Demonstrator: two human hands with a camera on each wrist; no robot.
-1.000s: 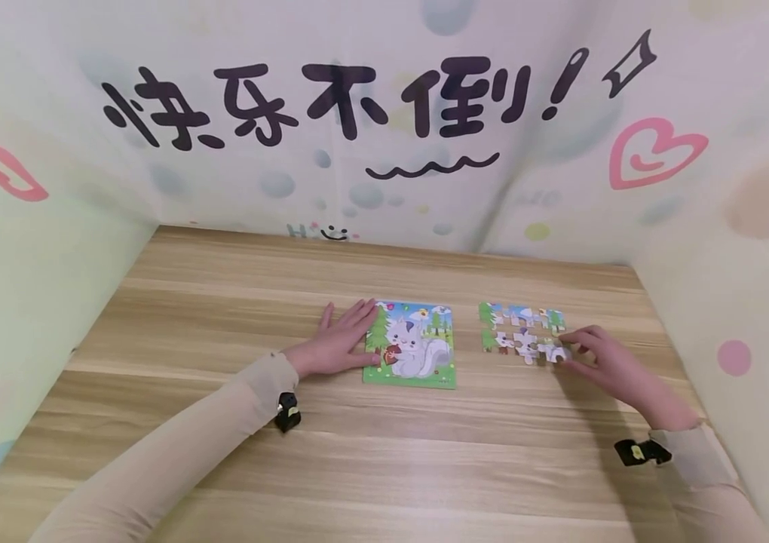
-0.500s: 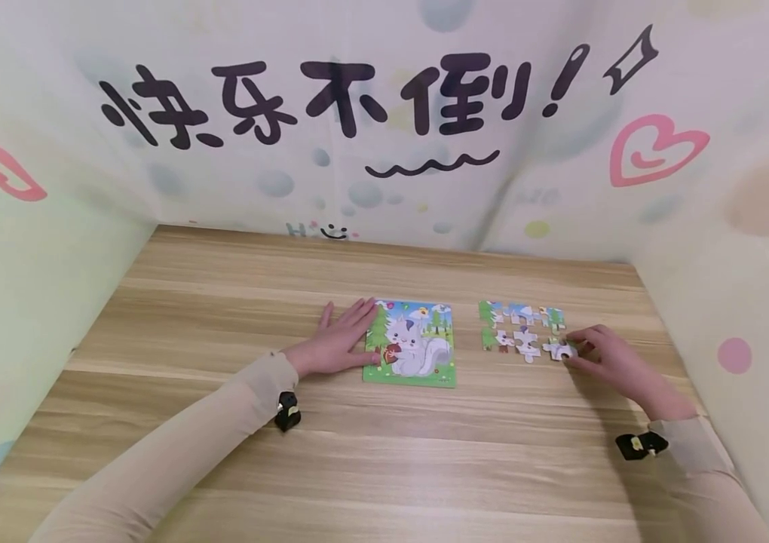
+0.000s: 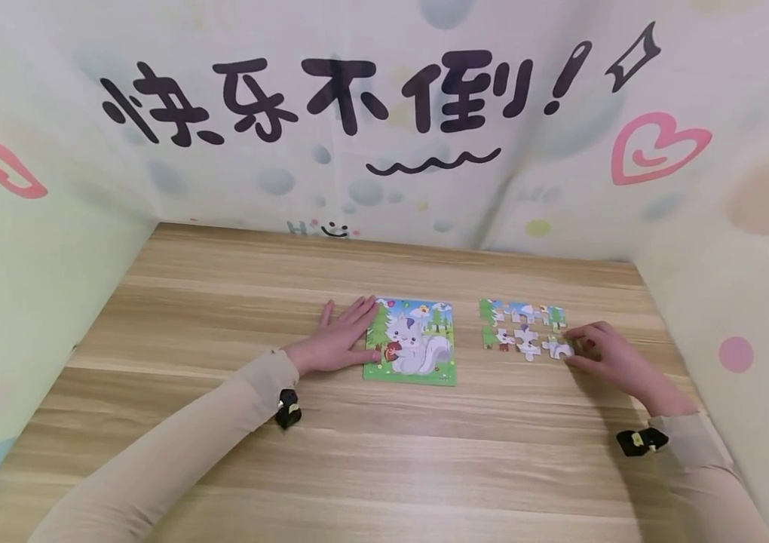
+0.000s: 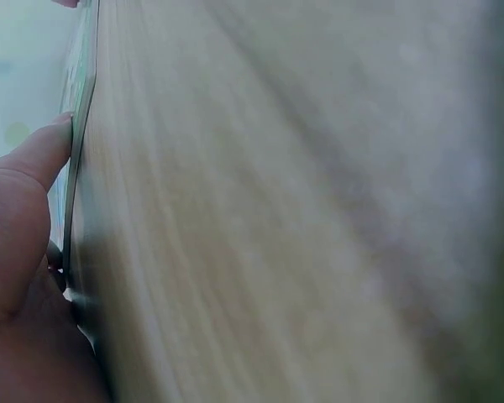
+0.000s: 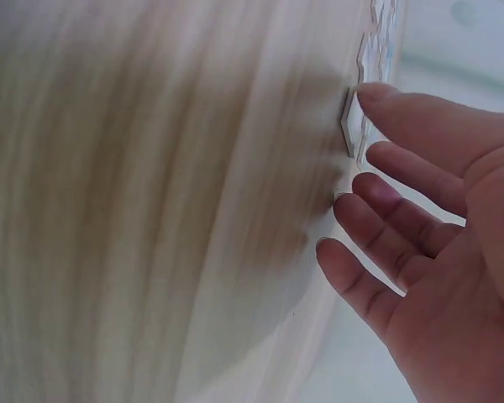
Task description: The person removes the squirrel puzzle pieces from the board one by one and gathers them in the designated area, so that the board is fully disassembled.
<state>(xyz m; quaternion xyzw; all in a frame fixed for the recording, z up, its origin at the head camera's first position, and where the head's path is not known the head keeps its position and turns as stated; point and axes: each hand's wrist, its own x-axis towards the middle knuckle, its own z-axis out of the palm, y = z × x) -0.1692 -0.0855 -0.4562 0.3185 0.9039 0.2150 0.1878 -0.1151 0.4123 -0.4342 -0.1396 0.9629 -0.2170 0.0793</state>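
My left hand (image 3: pixel 335 339) lies spread over the left edge of a square picture card (image 3: pixel 418 363), which shows a white squirrel holding an acorn. In the left wrist view its thumb (image 4: pixel 44 151) rests against the card's edge. To the right of the card, several jigsaw pieces (image 3: pixel 526 344) with a matching squirrel picture lie in two rows with small gaps. My right hand (image 3: pixel 611 362) pinches the puzzle piece (image 3: pixel 556 347) at the near right end between thumb and index finger. From the right wrist, the thumb covers part of that piece (image 5: pixel 350 126), and the other fingers are loosely bent.
Everything lies on a wood-grain table (image 3: pixel 384 460). A light printed curtain (image 3: pixel 255 181) with black lettering closes off the back, and pale walls rise at both sides. A dark strap device (image 3: pixel 642 440) sits at the right wrist, another (image 3: pixel 288 409) at the left.
The right hand has slid its puzzle piece a little to the right, away from the neighbouring piece, then slightly back. The left hand and the card have stayed put.
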